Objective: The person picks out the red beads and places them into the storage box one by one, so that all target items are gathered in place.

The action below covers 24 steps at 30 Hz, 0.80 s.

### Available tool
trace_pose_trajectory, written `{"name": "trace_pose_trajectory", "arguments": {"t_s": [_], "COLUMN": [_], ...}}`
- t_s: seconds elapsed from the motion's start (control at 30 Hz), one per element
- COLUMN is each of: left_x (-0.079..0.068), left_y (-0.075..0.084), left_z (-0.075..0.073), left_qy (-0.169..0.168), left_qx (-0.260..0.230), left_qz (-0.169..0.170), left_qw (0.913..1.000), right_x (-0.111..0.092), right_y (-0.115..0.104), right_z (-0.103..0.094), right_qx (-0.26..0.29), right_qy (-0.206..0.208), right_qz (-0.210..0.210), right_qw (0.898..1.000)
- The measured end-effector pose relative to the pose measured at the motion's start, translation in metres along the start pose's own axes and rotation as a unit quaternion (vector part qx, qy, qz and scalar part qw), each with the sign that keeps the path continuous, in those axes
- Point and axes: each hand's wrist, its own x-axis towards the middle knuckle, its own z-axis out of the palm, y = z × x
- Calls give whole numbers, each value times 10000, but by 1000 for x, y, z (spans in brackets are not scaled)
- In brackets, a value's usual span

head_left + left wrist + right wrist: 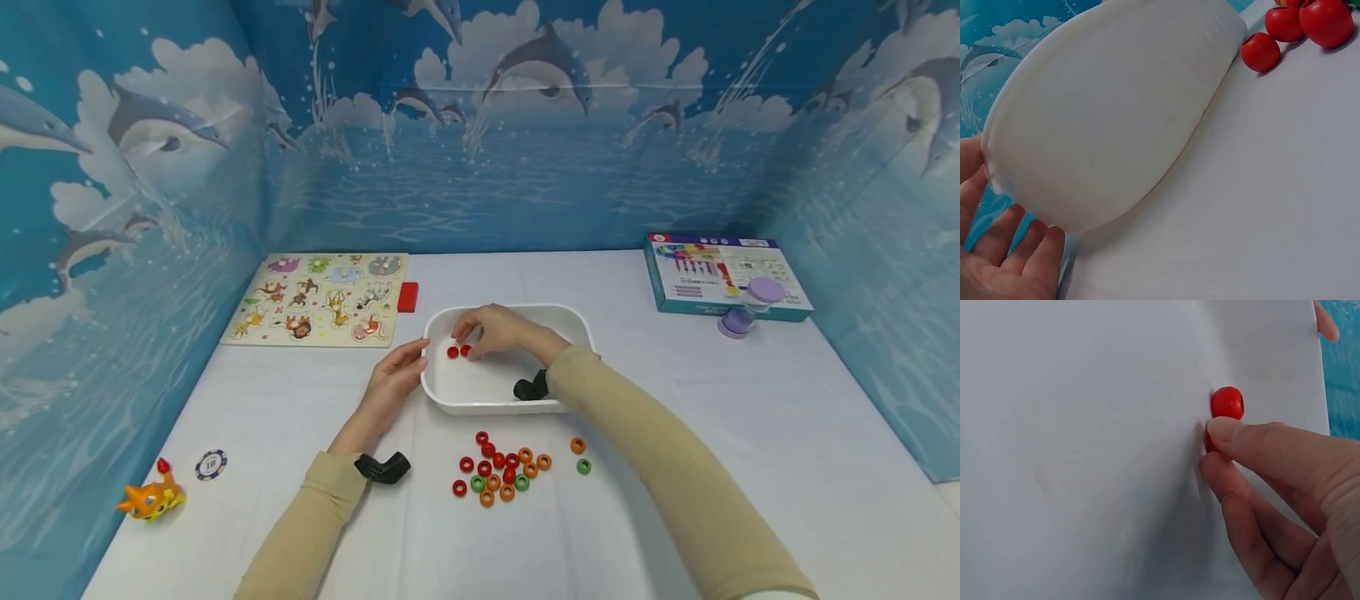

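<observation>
A white tray (480, 407) stands mid-table. Inside it, my right hand (498, 329) pinches a red bead (466, 351) between thumb and index finger, beside another red bead (452, 352). The right wrist view shows that neighbouring red bead (1227, 402) whole; the pinched one is mostly covered by the thumb (1229, 430). My left hand (395, 377) rests at the tray's left end, its fingers loosely extended. In the left wrist view its fingertips (1054, 234) touch the outer wall of the tray (1104, 125). Red, orange and green beads (498, 460) lie scattered in front of the tray.
Behind on the left lie an animal puzzle board (322, 300) and a red block (407, 297). A boxed set (720, 271) with a purple-capped sand timer (752, 306) is at the back right. A poker chip (211, 465) and an orange toy (153, 498) lie at the front left.
</observation>
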Motion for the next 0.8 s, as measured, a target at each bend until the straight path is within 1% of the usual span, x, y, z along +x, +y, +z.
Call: {"name": "trace_pose_trajectory", "arguments": {"t_s": [0.07, 0.17, 0.27, 0.37, 0.47, 0.53, 0.63, 0.73, 0.8], "left_x": [0, 1, 1, 0, 0, 0, 1, 1, 0], "left_y": [-1, -2, -1, 0, 1, 2, 2, 1, 0], "left_z": [0, 0, -1, 0, 0, 0, 0, 0, 0], "left_qy": [20, 47, 60, 63, 69, 85, 106, 82, 62], "left_qx": [-13, -29, -14, 17, -21, -52, -79, -47, -29], "left_qz": [-37, -60, -42, -35, -56, -73, -98, -105, -101], "left_qw": [10000, 10000, 10000, 10000, 10000, 9999, 9999, 9999, 9999], "right_x": [-6, -22, -46, -75, -103, -119, -139, -153, -160], "right_y": [-5, -18, -33, -44, -50, -51, -48, -40, -34], "right_z": [-7, -21, -33, -33, -22, -10, 12, 33, 46], "right_qx": [4, 29, 140, 403, 746, 1003, 1294, 1394, 1375], "right_qy": [-25, 50, 196, 295, 294, 254, 154, 140, 194], "right_qz": [-75, -232, -535, -1009, -1499, -1716, -1761, -1680, -1581], "right_qw": [10000, 9997, 9983, 9936, 9854, 9797, 9757, 9758, 9776]}}
